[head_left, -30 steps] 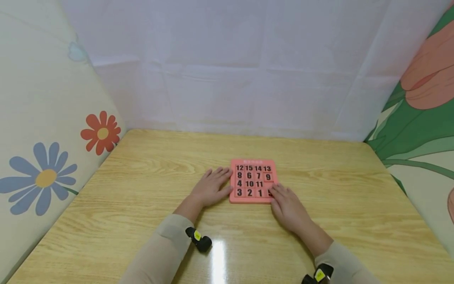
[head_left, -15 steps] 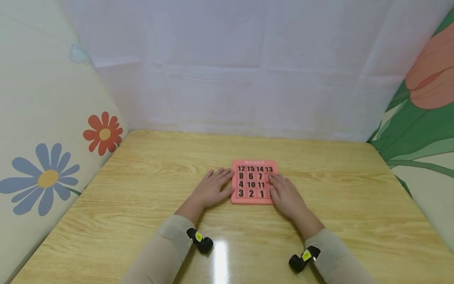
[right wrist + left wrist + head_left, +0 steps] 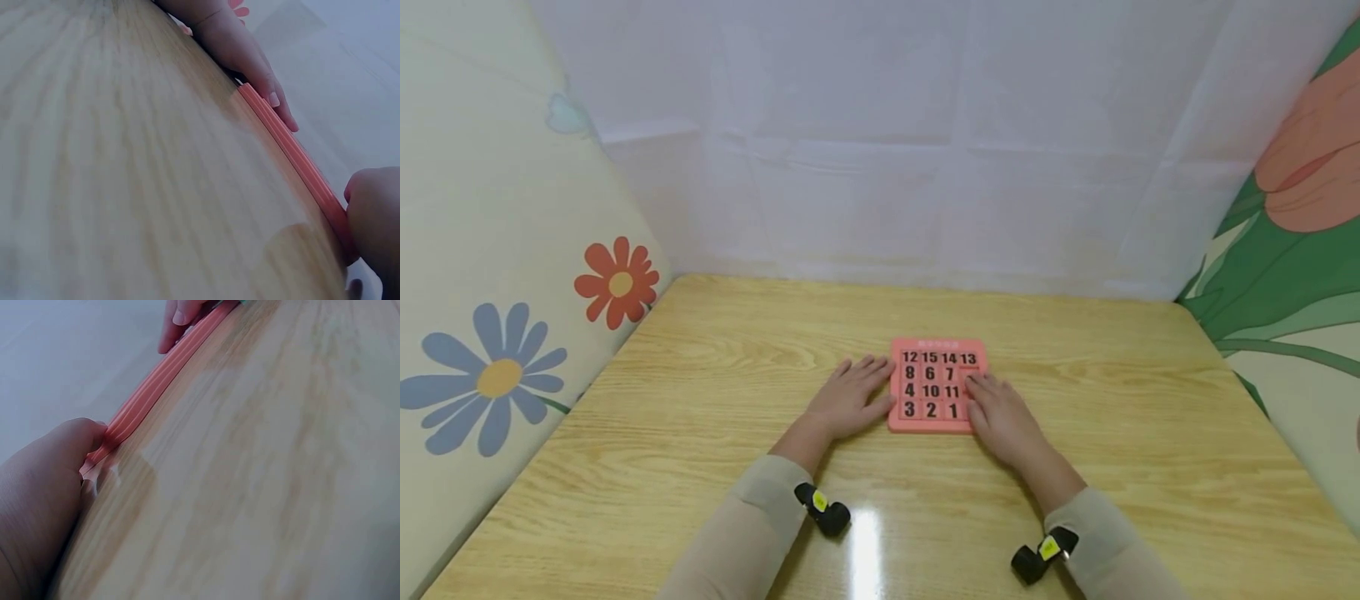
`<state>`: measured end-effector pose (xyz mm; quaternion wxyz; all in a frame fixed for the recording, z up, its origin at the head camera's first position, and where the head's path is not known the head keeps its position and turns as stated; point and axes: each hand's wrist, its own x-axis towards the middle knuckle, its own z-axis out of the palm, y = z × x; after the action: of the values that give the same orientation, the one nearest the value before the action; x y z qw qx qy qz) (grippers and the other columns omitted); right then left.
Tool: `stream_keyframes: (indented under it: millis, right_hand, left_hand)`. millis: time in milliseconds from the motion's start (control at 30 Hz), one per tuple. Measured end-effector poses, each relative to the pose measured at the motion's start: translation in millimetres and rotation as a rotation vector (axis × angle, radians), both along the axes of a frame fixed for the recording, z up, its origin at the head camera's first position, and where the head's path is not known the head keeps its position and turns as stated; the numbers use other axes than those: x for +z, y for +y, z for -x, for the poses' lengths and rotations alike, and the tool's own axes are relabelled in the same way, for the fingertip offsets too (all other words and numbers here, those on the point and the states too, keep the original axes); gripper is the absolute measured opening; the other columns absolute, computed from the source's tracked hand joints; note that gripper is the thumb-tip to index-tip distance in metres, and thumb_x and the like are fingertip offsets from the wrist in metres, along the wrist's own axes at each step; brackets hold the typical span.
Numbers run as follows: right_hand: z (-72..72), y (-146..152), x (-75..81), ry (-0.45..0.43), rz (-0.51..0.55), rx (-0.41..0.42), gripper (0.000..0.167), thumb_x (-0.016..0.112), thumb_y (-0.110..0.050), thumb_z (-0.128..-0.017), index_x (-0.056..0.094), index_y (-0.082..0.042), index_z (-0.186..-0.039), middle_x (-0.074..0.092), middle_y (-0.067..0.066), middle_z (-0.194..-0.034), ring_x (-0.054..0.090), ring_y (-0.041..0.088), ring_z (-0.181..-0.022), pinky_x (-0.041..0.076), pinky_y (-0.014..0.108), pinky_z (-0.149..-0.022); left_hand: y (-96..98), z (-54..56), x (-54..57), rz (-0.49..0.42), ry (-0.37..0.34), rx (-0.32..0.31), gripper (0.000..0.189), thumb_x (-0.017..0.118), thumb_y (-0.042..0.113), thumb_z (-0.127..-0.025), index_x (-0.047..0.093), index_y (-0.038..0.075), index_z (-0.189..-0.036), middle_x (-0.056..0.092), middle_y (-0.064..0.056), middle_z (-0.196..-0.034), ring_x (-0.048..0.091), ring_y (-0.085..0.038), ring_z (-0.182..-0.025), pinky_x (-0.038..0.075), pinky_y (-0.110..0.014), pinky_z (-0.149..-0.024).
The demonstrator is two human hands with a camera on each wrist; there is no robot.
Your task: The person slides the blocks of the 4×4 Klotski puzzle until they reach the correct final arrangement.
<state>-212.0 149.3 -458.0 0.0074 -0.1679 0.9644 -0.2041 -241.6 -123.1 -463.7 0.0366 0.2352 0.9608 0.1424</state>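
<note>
While both hands reach in over the one wood-grain table (image 3: 737,350), the head view shows a single pink number puzzle (image 3: 932,426) lying flat on it, between them. It is a roughly square frame with rounded corners and a line of pale, unreadable characters along its far rim. Bold black numerals mark the pink number tiles (image 3: 930,374), and thirteen can be read: 12, 15, 14, 13 across the far row, then 8, 6, 7, then 4, 10, 11, then 3, 2, 1. Below the 13, a patch of bare pink shows beside the fingertips; the rest of that column is covered. The left hand (image 3: 847,398) is open, its fingers extended and touching the left edge. The right hand (image 3: 1006,421) lies open and relaxed, fingertips on the right column, grasping nothing visible. Two beige sleeves (image 3: 737,517) each bear one black device with a yellow label.

In the left wrist view, the puzzle's pink side is seen edge-on, marked with parallel ridges; the left thumb touches its near end, and the other hand's fingers rest farther along.

In the right wrist view, the same ridged side runs between both hands; the right fingertips are hidden.
</note>
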Motion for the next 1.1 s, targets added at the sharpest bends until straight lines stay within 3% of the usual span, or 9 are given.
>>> stream_keyframes:
  millis: [800,1100]
  right_hand:
    - [-18.1,2,-2.0,0.031,0.002,0.032,0.048,0.041,-0.027,-0.104,0.046,-0.004,-0.145,0.043,0.015,-0.153,0.033,0.035,-0.146,0.023,0.052,-0.122]
    - [-11.8,2,3.1,0.058,0.011,-0.014,0.047,0.039,-0.025,-0.104,0.046,-0.001,-0.144,0.040,0.017,-0.154,0.032,0.035,-0.146,0.021,0.053,-0.123]
  left_hand:
    - [-0.8,-3.4,2.2,-0.010,-0.001,-0.005,0.066,0.041,0.048,-0.101,0.028,0.013,-0.155,0.028,-0.006,-0.162,0.020,-0.029,-0.152,0.011,-0.051,-0.126]
    - [-1.6,-1.5,0.8,-0.007,-0.002,-0.002,0.067,0.039,0.051,-0.101,0.027,0.015,-0.156,0.026,-0.005,-0.163,0.018,-0.028,-0.152,0.009,-0.050,-0.126]
